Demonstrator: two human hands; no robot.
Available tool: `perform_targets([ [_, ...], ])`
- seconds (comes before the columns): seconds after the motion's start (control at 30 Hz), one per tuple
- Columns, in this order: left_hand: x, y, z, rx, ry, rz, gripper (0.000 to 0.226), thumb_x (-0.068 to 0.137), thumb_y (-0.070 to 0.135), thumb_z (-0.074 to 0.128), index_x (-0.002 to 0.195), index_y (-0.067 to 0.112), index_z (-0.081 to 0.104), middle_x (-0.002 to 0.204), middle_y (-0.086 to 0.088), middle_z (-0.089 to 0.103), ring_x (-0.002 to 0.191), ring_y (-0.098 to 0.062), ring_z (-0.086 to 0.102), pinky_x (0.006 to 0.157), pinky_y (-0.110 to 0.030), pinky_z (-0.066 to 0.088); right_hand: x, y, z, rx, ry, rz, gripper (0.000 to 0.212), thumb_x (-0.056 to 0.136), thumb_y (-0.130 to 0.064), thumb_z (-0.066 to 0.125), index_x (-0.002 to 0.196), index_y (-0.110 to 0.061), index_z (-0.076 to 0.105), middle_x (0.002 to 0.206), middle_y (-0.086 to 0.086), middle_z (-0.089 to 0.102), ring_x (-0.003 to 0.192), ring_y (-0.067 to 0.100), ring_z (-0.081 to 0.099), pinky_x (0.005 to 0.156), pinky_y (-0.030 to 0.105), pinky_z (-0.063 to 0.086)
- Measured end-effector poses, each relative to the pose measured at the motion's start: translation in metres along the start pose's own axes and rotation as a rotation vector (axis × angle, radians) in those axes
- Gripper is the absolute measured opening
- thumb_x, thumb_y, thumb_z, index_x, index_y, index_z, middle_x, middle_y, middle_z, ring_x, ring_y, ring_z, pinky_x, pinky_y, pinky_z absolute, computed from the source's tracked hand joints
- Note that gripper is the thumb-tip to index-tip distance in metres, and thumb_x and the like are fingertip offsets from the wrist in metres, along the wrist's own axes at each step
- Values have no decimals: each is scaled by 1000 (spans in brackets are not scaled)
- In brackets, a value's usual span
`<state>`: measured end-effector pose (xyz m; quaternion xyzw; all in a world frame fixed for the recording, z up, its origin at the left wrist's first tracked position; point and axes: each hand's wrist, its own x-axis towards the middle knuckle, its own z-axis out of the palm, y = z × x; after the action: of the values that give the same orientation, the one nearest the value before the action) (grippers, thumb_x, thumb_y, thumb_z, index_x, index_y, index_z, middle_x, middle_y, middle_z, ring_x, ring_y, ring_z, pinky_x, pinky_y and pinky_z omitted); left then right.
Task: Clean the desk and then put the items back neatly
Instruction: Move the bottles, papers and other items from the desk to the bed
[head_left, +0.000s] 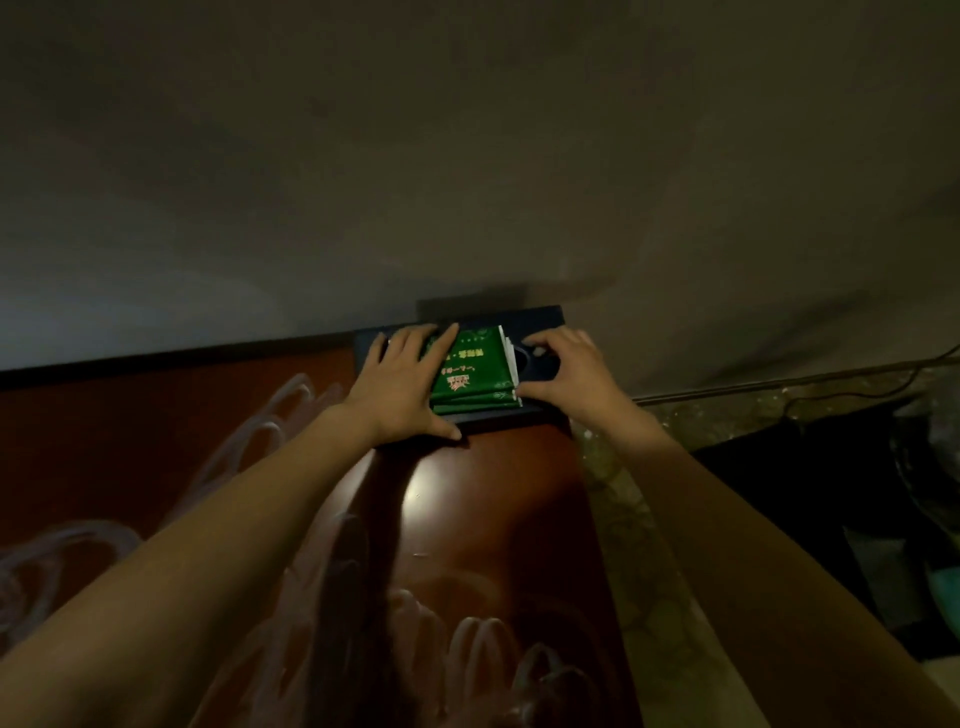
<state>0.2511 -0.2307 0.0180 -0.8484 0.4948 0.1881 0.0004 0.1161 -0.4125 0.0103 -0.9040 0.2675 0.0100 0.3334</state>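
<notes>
A stack of green packets (475, 371) with yellow print lies on a dark blue tray (540, 318) at the far end of a glossy brown desk (488, 519), against the wall. My left hand (402, 384) lies flat over the stack's left side, fingers straight, thumb on the tray's near edge. My right hand (563, 371) is at the stack's right edge, where the packets' white edges show, with fingers curled and thumb against the lower right corner. Part of the tray is hidden under both hands.
A grey wall (467, 156) rises right behind the tray. Left of the desk lies a dark red surface with pale swirl patterns (156, 441). To the right are a patterned floor (639, 519), a thin cable (831, 379) and dark objects (857, 493).
</notes>
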Motion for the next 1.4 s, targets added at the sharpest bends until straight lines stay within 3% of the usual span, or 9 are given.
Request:
perform_targets([
  [0.2, -11, 3, 10, 81, 90, 55, 100, 79, 57, 61, 152, 23, 1, 139, -12, 32, 127, -29, 27, 101, -40, 24, -3, 4, -2, -120, -88, -67, 61, 70, -38, 80, 126, -28, 57, 120, 2, 45, 117, 19, 35, 88, 26, 24],
  [0.33, -18, 3, 10, 41, 86, 69, 90, 83, 49, 58, 152, 23, 5, 128, -11, 37, 118, -27, 32, 91, -35, 25, -10, 1, -4, -302, -123, -138, 65, 68, -54, 76, 126, -33, 56, 123, 0, 38, 119, 18, 30, 86, 27, 18],
  [0.4, -25, 2, 10, -11, 72, 64, 89, 83, 43, 61, 152, 24, 7, 126, -11, 37, 115, -26, 32, 88, -33, 25, -14, 3, -2, -340, -117, -154, 71, 66, -55, 77, 129, -31, 53, 131, 1, 35, 124, 20, 27, 94, 30, 18],
  [0.5, -35, 1, 5, -50, 64, 64, 88, 82, 32, 63, 151, 23, 9, 125, -13, 37, 113, -28, 35, 91, -34, 30, -21, 3, 11, -331, -73, -148, 68, 65, -49, 80, 123, -22, 56, 138, 7, 34, 134, 26, 23, 112, 46, 15],
  [0.57, -42, -1, 0, -96, 58, 40, 89, 81, 25, 65, 151, 23, 9, 123, -14, 36, 109, -29, 38, 92, -35, 34, -28, 1, 19, -270, -53, -125, 64, 64, -43, 82, 117, -16, 58, 141, 9, 33, 139, 28, 18, 113, 54, 15],
  [0.7, -60, -9, -10, -137, 60, -62, 89, 82, 26, 65, 151, 27, 8, 121, -14, 34, 107, -31, 40, 91, -37, 37, -48, -1, 28, -226, -77, -105, 61, 65, -41, 82, 116, -16, 57, 156, 0, 18, 145, 22, 4, 108, 52, 23],
  [0.9, -95, -9, -22, -198, 112, -166, 93, 75, 26, 71, 150, 24, 17, 120, -17, 35, 108, -35, 40, 98, -38, 36, -98, -7, 33, -229, -55, -13, 56, 69, -46, 78, 113, -20, 55, 157, -8, 15, 145, 17, 3, 108, 48, 26],
  [1.23, -193, 19, -23, -241, 219, -107, 89, 69, 29, 74, 145, 25, 28, 118, -11, 38, 111, -31, 40, 97, -36, 38, -214, -37, 21, -295, -15, 69, 55, 73, -51, 74, 116, -24, 52, 157, -12, 14, 145, 12, 3, 113, 49, 17],
  [1.4, -253, 33, -13, -295, 226, -21, 86, 71, 26, 73, 144, 26, 28, 104, 0, 29, 108, -24, 38, 91, -30, 35, -278, -64, 28, -213, 53, 104, 57, 72, -51, 76, 115, -24, 51, 155, -12, 18, 145, 12, 7, 113, 50, 15],
])
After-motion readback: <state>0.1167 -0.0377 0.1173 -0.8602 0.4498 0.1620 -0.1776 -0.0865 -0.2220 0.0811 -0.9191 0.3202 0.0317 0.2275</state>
